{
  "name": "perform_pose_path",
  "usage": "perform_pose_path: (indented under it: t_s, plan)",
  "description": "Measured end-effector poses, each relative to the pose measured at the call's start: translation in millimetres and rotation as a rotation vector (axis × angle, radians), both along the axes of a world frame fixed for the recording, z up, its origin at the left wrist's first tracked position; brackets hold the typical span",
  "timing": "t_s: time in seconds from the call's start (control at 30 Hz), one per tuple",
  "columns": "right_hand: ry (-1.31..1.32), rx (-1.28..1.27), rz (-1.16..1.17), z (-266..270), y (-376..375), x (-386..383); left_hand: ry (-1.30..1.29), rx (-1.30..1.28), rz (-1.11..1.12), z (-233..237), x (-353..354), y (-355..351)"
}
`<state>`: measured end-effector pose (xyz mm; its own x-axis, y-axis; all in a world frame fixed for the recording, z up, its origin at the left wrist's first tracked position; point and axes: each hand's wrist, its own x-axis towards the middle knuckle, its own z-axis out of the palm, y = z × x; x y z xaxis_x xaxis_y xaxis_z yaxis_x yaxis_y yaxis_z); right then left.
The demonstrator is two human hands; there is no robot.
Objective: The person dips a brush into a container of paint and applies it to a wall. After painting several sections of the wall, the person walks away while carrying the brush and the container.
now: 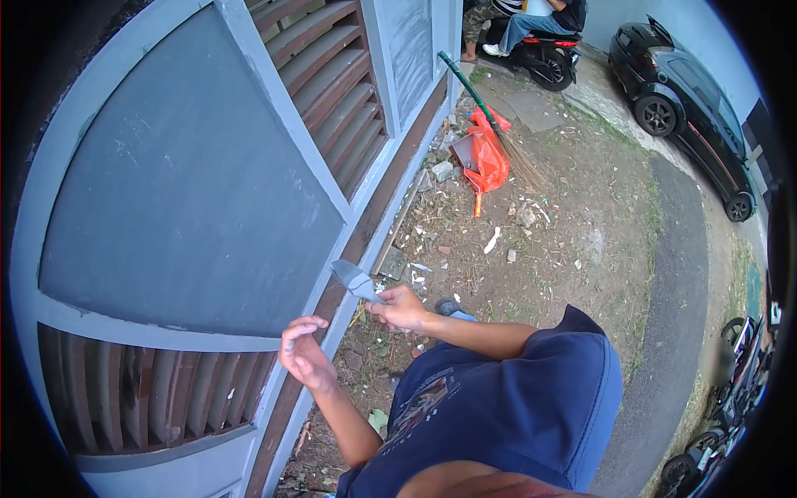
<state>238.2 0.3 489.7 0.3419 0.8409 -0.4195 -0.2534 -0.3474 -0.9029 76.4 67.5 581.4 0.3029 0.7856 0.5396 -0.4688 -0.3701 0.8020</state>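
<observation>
My right hand is closed around the handle of a flat paintbrush, its grey head pointing toward the wall. My left hand is raised beside the wall's lower frame, with fingers curved, the palm partly turned up and nothing in it. In front of both hands stands the wall, with a dark grey panel set in lighter grey framing. Below the panel is a section of brown slats. Along the wall's foot runs a brown strip, behind the brush.
A green-handled broom leans over a red plastic bag by the wall. Stones and white scraps litter the dirt ground. People sit on or by a motorbike at the back. A black car and several motorbikes stand at the right.
</observation>
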Motion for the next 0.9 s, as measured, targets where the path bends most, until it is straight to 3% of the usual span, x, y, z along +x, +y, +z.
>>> perform_pose_path:
  t_s: [0.2, 0.23, 0.37, 0.57, 0.73, 0.9]
  plan:
    - [0.023, -0.067, -0.05, 5, -12, 13, 0.038, -0.024, -0.019, -13, 9, 2]
    - [0.037, -0.056, -0.04, -15, -12, 16, 0.056, -0.042, -0.02, -16, 11, 3]
    - [0.057, -0.116, -0.096, -19, -22, 32, 0.104, -0.224, -0.012, -44, 20, 6]
    - [0.147, -0.203, -0.235, -61, -45, 74, 0.383, -0.564, 0.002, -119, 21, -5]
    - [0.038, -0.366, -0.302, -88, -50, 123, 0.639, -0.877, 0.003, -188, 26, -22]
    - [-0.017, -0.368, -0.384, -98, -57, 163, 0.793, -1.123, -0.036, -236, 38, -45]
